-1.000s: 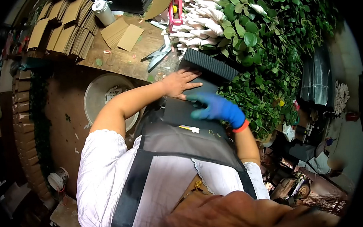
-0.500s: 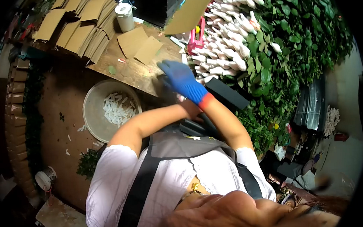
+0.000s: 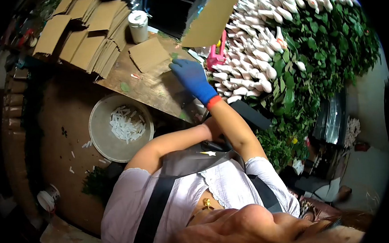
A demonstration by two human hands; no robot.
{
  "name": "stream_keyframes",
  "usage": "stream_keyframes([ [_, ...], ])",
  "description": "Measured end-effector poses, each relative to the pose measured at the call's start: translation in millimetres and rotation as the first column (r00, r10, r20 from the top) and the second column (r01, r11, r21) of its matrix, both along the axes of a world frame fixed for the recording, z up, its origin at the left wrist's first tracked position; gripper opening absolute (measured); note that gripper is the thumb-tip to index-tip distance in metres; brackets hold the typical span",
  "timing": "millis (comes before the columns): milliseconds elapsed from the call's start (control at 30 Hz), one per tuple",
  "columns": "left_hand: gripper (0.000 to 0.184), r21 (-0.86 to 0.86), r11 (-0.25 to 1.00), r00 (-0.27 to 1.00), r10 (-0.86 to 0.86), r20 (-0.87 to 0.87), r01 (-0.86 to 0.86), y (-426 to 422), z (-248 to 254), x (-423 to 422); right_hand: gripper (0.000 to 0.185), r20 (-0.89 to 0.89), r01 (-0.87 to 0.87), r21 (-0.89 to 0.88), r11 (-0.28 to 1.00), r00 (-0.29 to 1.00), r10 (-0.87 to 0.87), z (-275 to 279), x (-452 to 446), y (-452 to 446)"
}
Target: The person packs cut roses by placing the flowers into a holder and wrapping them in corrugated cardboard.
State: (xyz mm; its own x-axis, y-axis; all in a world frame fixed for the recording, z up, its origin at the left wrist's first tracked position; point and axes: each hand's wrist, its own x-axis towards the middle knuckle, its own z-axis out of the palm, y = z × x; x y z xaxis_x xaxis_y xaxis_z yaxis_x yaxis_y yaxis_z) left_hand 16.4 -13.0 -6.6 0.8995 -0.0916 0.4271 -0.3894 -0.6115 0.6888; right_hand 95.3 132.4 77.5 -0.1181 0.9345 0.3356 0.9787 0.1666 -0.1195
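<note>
Now one loose card (image 3: 148, 55) showing beside the gloved right hand (image 3: 189, 76), two earlier, cannot tell whether fingers pinch anything

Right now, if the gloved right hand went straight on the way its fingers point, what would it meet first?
The right hand would probably meet the flat cardboard on the table first, though depth is unclear.

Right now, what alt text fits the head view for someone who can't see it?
The right hand in a blue glove reaches over a wooden table beside flat cardboard, while the bare left hand is mostly hidden behind the right forearm. Leafy stems with white-wrapped heads lie at right; a tub of white pieces stands lower left.
</note>
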Motion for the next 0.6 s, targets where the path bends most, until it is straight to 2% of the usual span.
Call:
stream_keyframes([
  [33, 0.069, 0.063, 0.998, 1.0, -0.005, -0.026, 0.006, 4, 10, -4, 0.027, -0.178, 0.034, -0.033, 0.999, 0.983, -0.039, 34, -7, -25],
  [67, 0.071, 0.127, 0.992, 0.999, -0.011, -0.049, 0.017, 9, 18, -6, 0.026, -0.29, 0.087, 0.031, 0.996, 0.954, -0.075, 52, -8, -56],
  [100, 0.076, 0.205, 0.967, 0.955, -0.09, -0.284, 0.152, 12, 23, -6, 0.023, -0.384, 0.097, 0.021, 0.995, 0.92, -0.081, 75, -8, -89],
  [133, 0.078, 0.24, 0.964, 0.975, -0.065, -0.211, 0.116, 15, 28, -9, 0.022, -0.378, 0.183, -0.06, 0.981, 0.905, -0.192, 94, -8, -127],
  [167, 0.073, 0.284, 0.953, 0.98, -0.048, -0.195, 0.103, 13, 25, -9, 0.024, -0.544, 0.201, -0.103, 0.974, 0.809, -0.224, 94, -2, -163],
  [200, 0.069, 0.33, 0.94, 0.983, -0.033, -0.178, 0.091, 13, 21, -8, 0.025, -0.602, 0.247, -0.135, 0.959, 0.749, -0.278, 82, 7, -200],
  [233, 0.062, 0.337, 0.927, 0.972, -0.093, -0.216, 0.164, 15, 20, -8, 0.026, -0.657, 0.289, -0.168, 0.942, 0.68, -0.326, 74, 12, -234],
  [267, 0.055, 0.341, 0.911, 0.956, -0.147, -0.255, 0.231, 16, 20, -5, 0.025, -0.778, 0.296, -0.402, 0.867, 0.388, -0.494, 76, 13, -259],
  [300, 0.052, -0.497, 0.847, 0.872, -0.378, -0.31, 0.191, 6, -6, -1, 0.025, -0.802, 0.304, -0.489, 0.817, 0.21, -0.559, 63, 18, -283],
  [333, 0.051, -0.538, 0.831, 0.9, -0.334, -0.281, 0.14, 5, -4, -2, 0.025, -0.798, 0.289, -0.57, 0.769, 0.025, -0.602, 42, 20, -305],
  [367, 0.05, -0.577, 0.811, 0.924, -0.286, -0.252, 0.094, 4, 0, -3, 0.026, -0.785, 0.242, -0.598, 0.764, 0.015, -0.62, 25, 19, -320],
  [400, 0.051, 0.138, 0.989, 0.996, -0.042, -0.072, 0.052, 13, 33, -5, 0.028, -0.773, 0.193, -0.621, 0.759, 0.01, -0.635, 9, 20, -330],
  [433, 0.053, 0.217, 0.974, 0.997, -0.054, -0.058, 0.065, 14, 29, -4, 0.029, -0.761, 0.14, -0.641, 0.755, 0.01, -0.648, 4, 22, -334],
  [500, 0.055, 0.372, 0.925, 0.997, -0.075, -0.033, 0.082, 16, 18, -3, 0.028, -0.664, 0.071, -0.747, 0.662, -0.028, -0.747, -2, 31, -332],
  [533, 0.054, 0.318, 0.944, 0.994, -0.061, -0.089, 0.086, 17, 24, -5, 0.028, -0.613, 0.032, -0.79, 0.612, -0.041, -0.789, -4, 35, -327],
  [567, 0.053, 0.263, 0.961, 0.988, -0.047, -0.144, 0.084, 18, 31, -6, 0.028, -0.644, 0.02, -0.764, 0.645, -0.081, -0.761, -18, 37, -326],
  [600, 0.052, 0.205, 0.976, 0.979, -0.034, -0.201, 0.076, 19, 42, -8, 0.028, -0.621, 0.019, -0.784, 0.621, -0.033, -0.783, -15, 38, -321],
])
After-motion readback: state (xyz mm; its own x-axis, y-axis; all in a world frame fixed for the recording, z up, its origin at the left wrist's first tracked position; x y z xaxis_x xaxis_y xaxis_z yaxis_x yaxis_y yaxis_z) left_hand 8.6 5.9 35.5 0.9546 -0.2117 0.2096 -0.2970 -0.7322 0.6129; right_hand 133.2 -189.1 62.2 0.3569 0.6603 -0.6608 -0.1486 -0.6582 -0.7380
